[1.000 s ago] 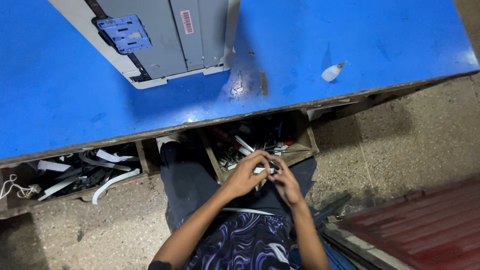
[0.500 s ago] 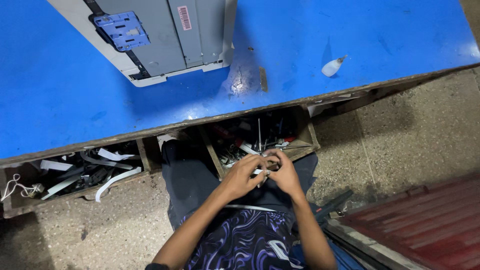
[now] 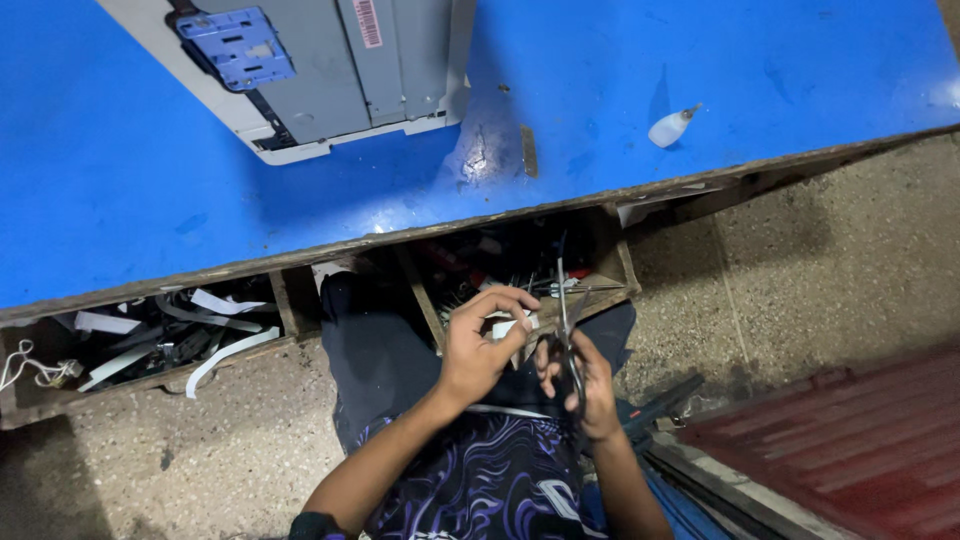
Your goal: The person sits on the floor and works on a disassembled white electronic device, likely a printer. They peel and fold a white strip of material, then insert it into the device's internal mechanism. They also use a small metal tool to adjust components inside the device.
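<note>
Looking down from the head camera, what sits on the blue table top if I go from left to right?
On the blue table: grey machine panel with a blue plastic part on its left, then a small dark strip, then a small white bottle lying on its side.

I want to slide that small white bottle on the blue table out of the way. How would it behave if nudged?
The small white bottle lies on its side, so it would probably roll rather than slide. It looks like thin plastic, likely light for its size. The blue table looks smooth and glossy, so little would slow it, and the table's edge is close.
</note>
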